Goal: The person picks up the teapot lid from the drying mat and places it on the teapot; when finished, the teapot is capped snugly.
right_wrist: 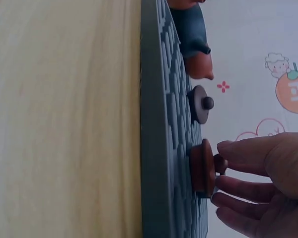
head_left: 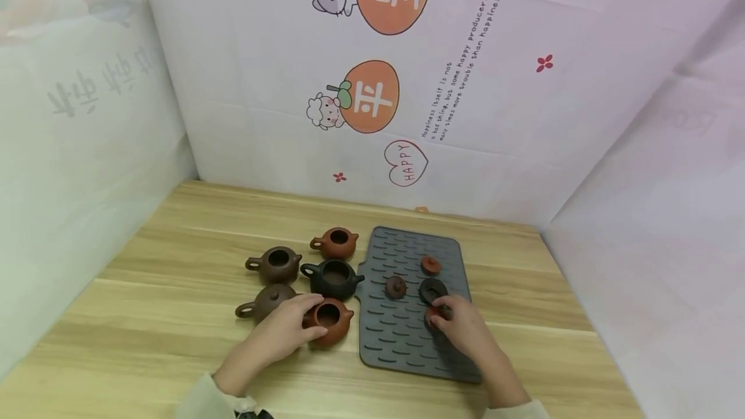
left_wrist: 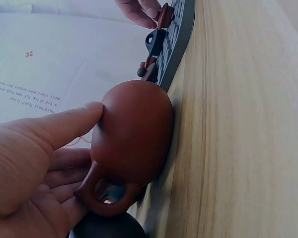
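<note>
Teapot (left_wrist: 131,129) round, smooth, reddish-brown; lid (right_wrist: 206,171) knobbed

Pale off-white sleeves (head_left: 204,399), bare hands (head_left: 285,328)

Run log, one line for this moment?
left hand: holds lidless round reddish clay teapot | right hand: pinches knob of round reddish clay lid | three other round clay lids on grey rectangular rubbery mat
</note>
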### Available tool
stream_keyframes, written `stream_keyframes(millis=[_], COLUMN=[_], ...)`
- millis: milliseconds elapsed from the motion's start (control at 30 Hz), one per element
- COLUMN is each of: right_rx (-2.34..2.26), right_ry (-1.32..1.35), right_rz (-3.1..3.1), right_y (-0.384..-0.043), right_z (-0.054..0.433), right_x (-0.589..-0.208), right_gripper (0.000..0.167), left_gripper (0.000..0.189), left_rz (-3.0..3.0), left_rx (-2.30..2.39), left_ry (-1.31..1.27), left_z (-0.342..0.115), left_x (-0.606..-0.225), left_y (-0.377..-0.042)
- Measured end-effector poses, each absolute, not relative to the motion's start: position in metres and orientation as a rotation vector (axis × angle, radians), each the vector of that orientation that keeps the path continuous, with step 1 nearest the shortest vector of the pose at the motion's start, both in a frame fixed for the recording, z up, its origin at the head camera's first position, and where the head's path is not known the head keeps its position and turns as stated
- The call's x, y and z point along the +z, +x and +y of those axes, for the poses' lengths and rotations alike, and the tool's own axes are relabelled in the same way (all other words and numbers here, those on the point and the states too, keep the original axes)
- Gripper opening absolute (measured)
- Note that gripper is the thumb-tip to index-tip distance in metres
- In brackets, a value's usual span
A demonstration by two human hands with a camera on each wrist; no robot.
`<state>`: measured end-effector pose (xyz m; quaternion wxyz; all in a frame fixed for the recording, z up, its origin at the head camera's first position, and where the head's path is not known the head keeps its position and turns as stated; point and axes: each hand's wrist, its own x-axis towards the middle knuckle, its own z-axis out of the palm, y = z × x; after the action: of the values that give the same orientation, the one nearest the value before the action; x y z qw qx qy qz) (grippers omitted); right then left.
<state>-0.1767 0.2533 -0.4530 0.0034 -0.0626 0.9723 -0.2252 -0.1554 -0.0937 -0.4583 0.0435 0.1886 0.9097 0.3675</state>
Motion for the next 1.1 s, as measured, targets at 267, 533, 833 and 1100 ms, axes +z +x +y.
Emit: stream_keyframes(millis=[267,533,833,1100], right_rx=[-0.742,-0.837,-1.101,-1.162], right_ry=[-0.168,-0.206,-0.265,-0.439], right_rz=[3.028,3.029,2.877,2.768], right_y=[-0.176,-0.172,-0.168,-0.171], right_z=[0.259,0.243,0.203,0.164], right_x=[-0.455,-0.443,-0.435,-0.429], right_gripper=[0.010,0.011,0.013,0.012], left_gripper=[0.054,0.054,0.054,0.055], left_rz=[2.783,2.772,2.752,2.756], left_rx=[1.154,1.166,1.200,1.210], left_ry=[0.598,0.603,0.592,0.606], left_z=[-0.096,-0.097,-0.097,-0.098], left_x=[-0.460,-0.460,-0.462,-0.464], left_y=[-0.154,-0.155,-0.156,-0.157])
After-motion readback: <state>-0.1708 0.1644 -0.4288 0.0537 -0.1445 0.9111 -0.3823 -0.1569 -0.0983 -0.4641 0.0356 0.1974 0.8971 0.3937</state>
